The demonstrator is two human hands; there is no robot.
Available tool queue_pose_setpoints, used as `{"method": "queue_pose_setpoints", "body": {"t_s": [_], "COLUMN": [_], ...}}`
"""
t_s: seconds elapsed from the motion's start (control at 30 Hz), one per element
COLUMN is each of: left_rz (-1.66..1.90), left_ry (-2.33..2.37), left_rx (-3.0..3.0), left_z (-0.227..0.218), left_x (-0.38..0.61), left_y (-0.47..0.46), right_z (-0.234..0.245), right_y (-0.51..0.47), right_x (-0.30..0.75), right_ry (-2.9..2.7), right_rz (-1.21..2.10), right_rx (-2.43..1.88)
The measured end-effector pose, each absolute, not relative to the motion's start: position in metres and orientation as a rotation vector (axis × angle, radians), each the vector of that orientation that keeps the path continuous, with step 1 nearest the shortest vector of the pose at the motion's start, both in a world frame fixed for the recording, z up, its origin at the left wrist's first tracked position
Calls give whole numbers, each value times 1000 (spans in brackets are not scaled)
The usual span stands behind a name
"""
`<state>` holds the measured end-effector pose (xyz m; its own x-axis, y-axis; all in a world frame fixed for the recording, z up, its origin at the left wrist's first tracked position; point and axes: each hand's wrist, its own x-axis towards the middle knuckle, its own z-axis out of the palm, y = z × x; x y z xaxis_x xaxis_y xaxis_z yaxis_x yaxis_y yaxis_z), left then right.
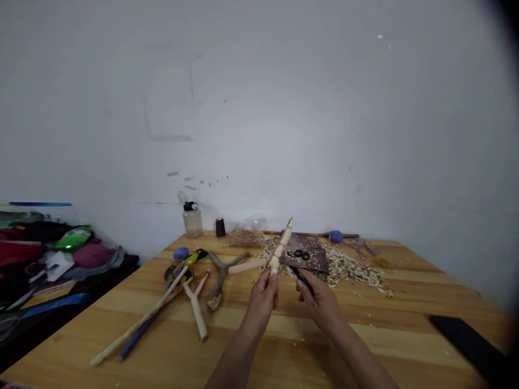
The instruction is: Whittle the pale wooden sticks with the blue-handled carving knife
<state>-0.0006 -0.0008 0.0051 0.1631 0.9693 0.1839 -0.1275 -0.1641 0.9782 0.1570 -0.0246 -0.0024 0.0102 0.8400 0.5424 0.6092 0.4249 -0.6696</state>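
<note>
my left hand (pixel 261 302) is closed in a firm fist round the lower end of a peeled pale stick (pixel 280 246), fingers pressed together, and the stick rises from the top of that fist, tilted away from me. my right hand (pixel 320 308) is closed just as tightly on a dark blue handle (pixel 305 282), close beside the stick. i cannot tell if the two touch, and any blade is hidden. for good control, i'd brace both wrists together, lock the stick low in my left fist, and keep any edge angled clear of my left fingers, taking only thin passes.

the dark brown sheet (pixel 306 256) lies just beyond my hands, with the stick's top rising over its left part. well left of the sheet and nearest me lie a long peeled stick (pixel 138 319) and a blue rod (pixel 135 337), with a forked peeled stick (pixel 197 305) beside them. a forked branch (pixel 221 278) lies closer to the sheet's left edge. black scissors (pixel 300 254) rest on the sheet, pale wood shavings (pixel 344 267) spread to its right, and a blue ball (pixel 335 236) sits just behind it.
</note>
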Motion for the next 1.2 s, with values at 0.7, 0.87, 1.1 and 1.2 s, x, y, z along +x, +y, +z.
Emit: {"method": "queue_pose_setpoints", "body": {"t_s": [0.7,0.87,1.1,1.2], "left_rz": [1143,1134,963,766], "left_ry": [1046,1140,1450,1603], "left_rx": [1707,1816,2280,2415], "left_z": [0,5,15,19], "left_x": [-4,-5,-4,-3], "left_y": [-6,-10,-20,-24], "right_z": [11,12,19,20], "right_y": [-41,-41,-47,-47], "right_x": [154,154,148,147], "right_ry": [-1958,-1980,-2017,-2038], "right_rz": [-91,-161,-309,-288], "right_rx": [-1485,-1517,-1695,-1721]}}
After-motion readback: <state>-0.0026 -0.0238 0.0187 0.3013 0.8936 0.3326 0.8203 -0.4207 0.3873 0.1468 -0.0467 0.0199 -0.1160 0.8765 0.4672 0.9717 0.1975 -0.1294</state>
